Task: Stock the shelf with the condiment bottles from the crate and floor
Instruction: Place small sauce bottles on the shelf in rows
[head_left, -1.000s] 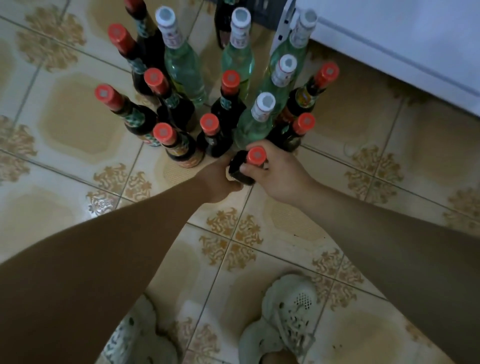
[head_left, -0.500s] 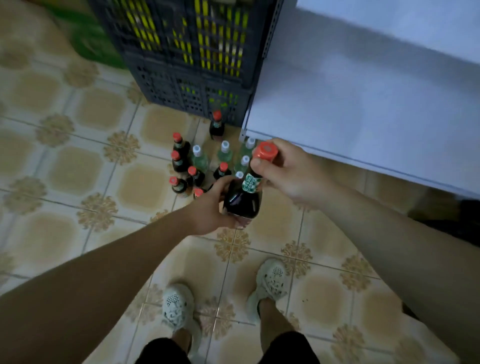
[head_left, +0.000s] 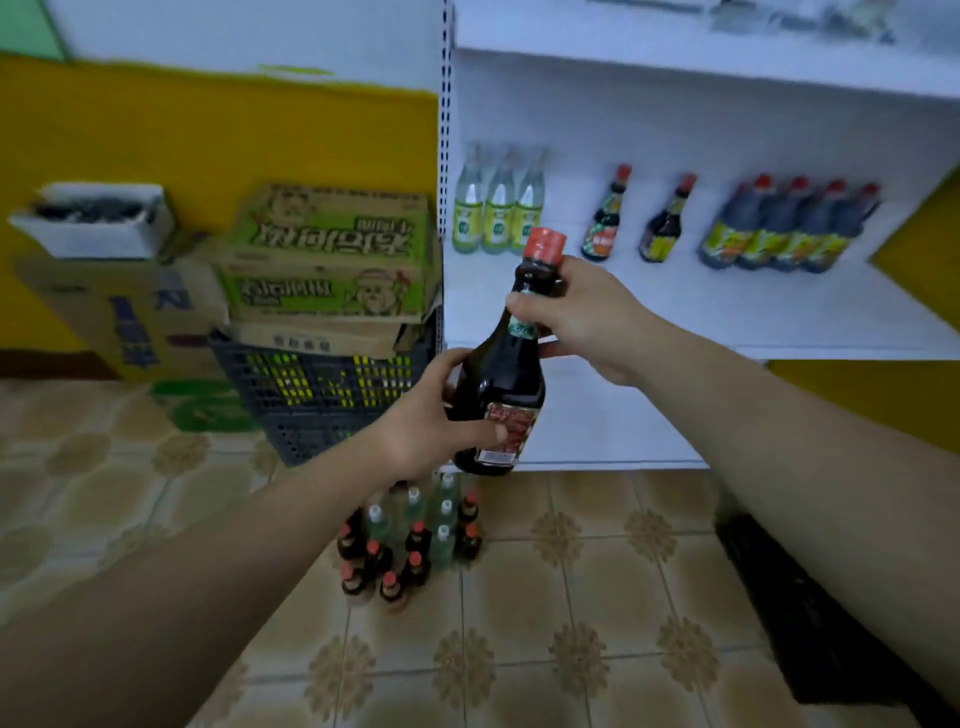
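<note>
A dark sauce bottle (head_left: 506, 374) with a red cap is held upright in front of the white shelf (head_left: 701, 306). My left hand (head_left: 431, 415) grips its lower body by the label. My right hand (head_left: 582, 317) wraps its neck just under the cap. On the shelf stand three clear green-labelled bottles (head_left: 498, 208), two dark red-capped bottles (head_left: 602, 218), and a row of several larger dark bottles (head_left: 779, 234). A cluster of several red- and white-capped bottles (head_left: 410, 540) stands on the tiled floor below my hands. The dark plastic crate (head_left: 322, 395) sits left of the shelf.
Green-printed cardboard boxes (head_left: 327, 254) are stacked on the crate, with a blue-printed carton (head_left: 119, 317) and a white box (head_left: 93, 218) to their left against a yellow wall. A lower shelf board (head_left: 597, 431) lies behind the bottle. A dark mat (head_left: 831, 613) lies at the right.
I have stood up from the floor cluster, lifting the dark bottle with both hands to shelf height. The view has swung up from the floor to the shelf.
</note>
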